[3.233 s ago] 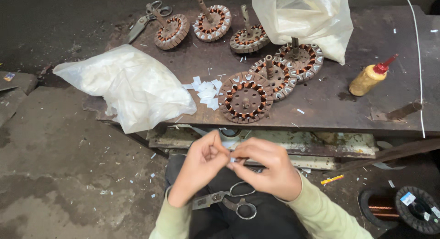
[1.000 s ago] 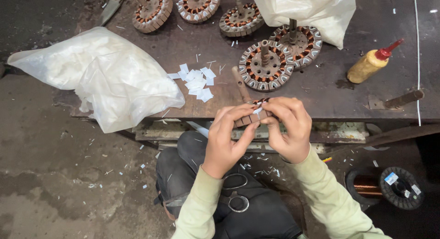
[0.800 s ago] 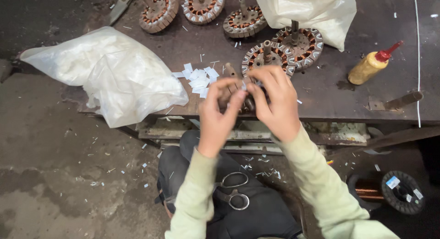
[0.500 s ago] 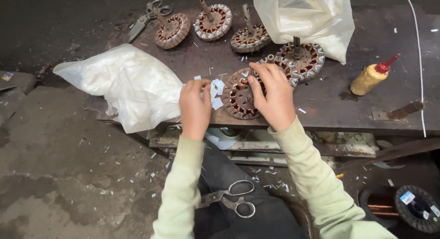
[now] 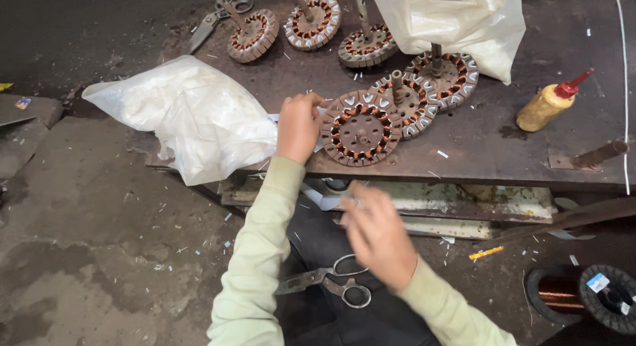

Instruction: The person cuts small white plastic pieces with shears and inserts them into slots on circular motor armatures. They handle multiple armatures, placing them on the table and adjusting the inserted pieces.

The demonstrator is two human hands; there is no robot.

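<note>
My left hand (image 5: pixel 298 126) lies on the dark metal table (image 5: pixel 503 157), its fingers curled down on a small pile of white paper slips (image 5: pixel 273 118) that it mostly hides. Just right of it lies a round stator (image 5: pixel 361 135) with copper windings, touching my fingertips. My right hand (image 5: pixel 379 234) is off the table, low over my lap and blurred by motion. Its fingers point toward the table's front edge, and whether they hold anything is unclear. A pair of scissors (image 5: pixel 331 285) rests on my lap under it.
Several more stators (image 5: pixel 411 102) on shafts stand behind. A white plastic bag (image 5: pixel 192 120) lies at the left and another (image 5: pixel 450 21) at the back. A yellow bottle (image 5: pixel 548 105), a second pair of scissors (image 5: pixel 213 20) and a copper wire spool (image 5: pixel 596 294) on the floor.
Both hands rose from my lap to the near stator and worked at its rim. My right hand has now dropped back toward my lap, while the left stays at the paper slips.
</note>
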